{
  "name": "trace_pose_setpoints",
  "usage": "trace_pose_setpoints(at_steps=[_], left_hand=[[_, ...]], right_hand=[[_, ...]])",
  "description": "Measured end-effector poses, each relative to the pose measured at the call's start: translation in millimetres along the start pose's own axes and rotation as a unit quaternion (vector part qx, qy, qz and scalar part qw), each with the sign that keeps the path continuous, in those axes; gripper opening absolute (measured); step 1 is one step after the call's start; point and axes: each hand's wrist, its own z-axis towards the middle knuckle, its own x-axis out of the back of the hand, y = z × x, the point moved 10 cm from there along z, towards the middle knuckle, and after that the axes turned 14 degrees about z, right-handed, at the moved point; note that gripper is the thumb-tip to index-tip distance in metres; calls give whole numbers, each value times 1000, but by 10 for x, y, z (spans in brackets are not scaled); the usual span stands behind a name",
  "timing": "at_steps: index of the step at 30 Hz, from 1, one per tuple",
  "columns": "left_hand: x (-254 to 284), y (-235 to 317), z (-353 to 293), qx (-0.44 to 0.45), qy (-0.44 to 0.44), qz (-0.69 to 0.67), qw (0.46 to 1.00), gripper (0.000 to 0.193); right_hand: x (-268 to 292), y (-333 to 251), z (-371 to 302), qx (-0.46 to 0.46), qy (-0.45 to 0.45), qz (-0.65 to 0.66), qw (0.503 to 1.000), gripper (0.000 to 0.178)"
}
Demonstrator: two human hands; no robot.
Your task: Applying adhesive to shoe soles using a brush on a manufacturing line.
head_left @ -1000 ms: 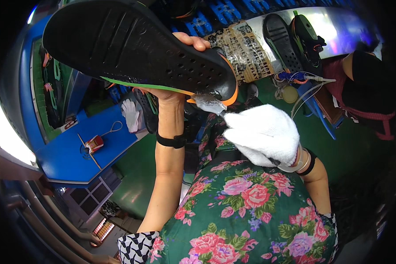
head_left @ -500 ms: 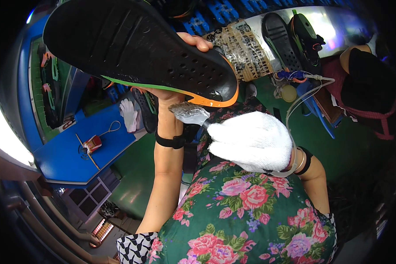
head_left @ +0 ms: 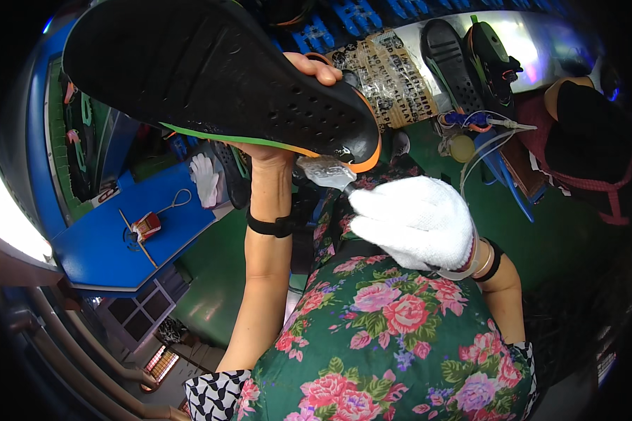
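A large black perforated shoe sole (head_left: 211, 77) with a green and orange edge fills the upper left, tilted. My bare left hand (head_left: 309, 69) is wrapped round its middle from behind; fingers show over the far edge, and the palm is mostly hidden beneath. In a white knitted glove, my right hand (head_left: 418, 219) closes on the dark handle of a flat brush (head_left: 326, 172). The brush's pale, wet-looking head lies right by the orange edge; whether it touches I cannot tell. A wet shine marks the sole's surface near its rounded end.
At the back right, more black soles (head_left: 448, 63) stand on a shiny surface beside a taped cardboard piece (head_left: 386, 81). A blue table (head_left: 105, 245) at left bears a red tool and a white glove (head_left: 205, 181). A round container (head_left: 462, 148) and tubing are at right.
My right hand and the brush have shifted slightly right, and the brush head has come closer to the sole's orange edge. The sole has moved only a little left.
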Motion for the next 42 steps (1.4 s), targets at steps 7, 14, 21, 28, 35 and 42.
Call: trace_pose_setpoints(at_steps=[7, 14, 21, 28, 35, 42], left_hand=[[-32, -38, -2, -3, -2, 2, 1000, 116], [-29, -99, -25, 32, 9, -18, 999, 114], [-111, -62, 22, 17, -7, -23, 1000, 109], [-175, 25, 80, -24, -34, -9, 999, 97], [-148, -57, 57, 5, -21, -10, 1000, 96], [-189, 20, 110, -16, -22, -64, 998, 103]], right_hand=[[18, -91, 46, 30, -20, -7, 999, 37], [-13, 1, -31, -13, -8, 19, 1000, 39], [227, -93, 21, 13, 90, -57, 994, 31], [367, 20, 18, -34, 141, -66, 987, 25], [389, 274, 24, -89, 133, 194, 968, 18], [331, 99, 13, -1, 134, -56, 989, 27]])
